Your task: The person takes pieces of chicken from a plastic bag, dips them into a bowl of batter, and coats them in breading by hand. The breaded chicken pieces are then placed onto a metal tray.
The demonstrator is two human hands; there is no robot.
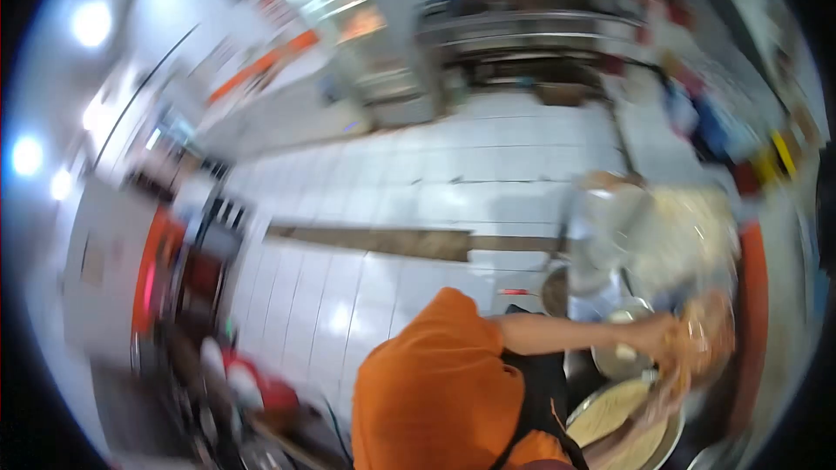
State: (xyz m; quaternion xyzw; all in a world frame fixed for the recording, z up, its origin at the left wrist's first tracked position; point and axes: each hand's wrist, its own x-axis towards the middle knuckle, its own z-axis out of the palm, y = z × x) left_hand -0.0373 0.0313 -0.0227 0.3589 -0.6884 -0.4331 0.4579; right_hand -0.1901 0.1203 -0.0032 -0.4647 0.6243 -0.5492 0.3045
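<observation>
My left hand (pixel 660 338), at the end of a bare forearm below an orange sleeve, is closed on a clear plastic bag (pixel 710 329) with orange-brown contents. Just below it, my right hand (pixel 675 390) reaches up against the bag's lower side, its fingers smeared by motion. Under my right forearm is a wide metal bowl (pixel 610 409) holding something pale yellow. A smaller round container (pixel 620 352) lies beneath my left forearm. Beyond my hands is a large clear bag (pixel 688 235) with pale contents.
White floor tiles (pixel 374 174) with a brown strip (pixel 374 242) stretch ahead. A metal counter (pixel 531 30) stands at the far side, near a lit glass cabinet (pixel 353 22). An orange edge (pixel 753 322) runs along the right. Red and white items (pixel 252 379) are at lower left.
</observation>
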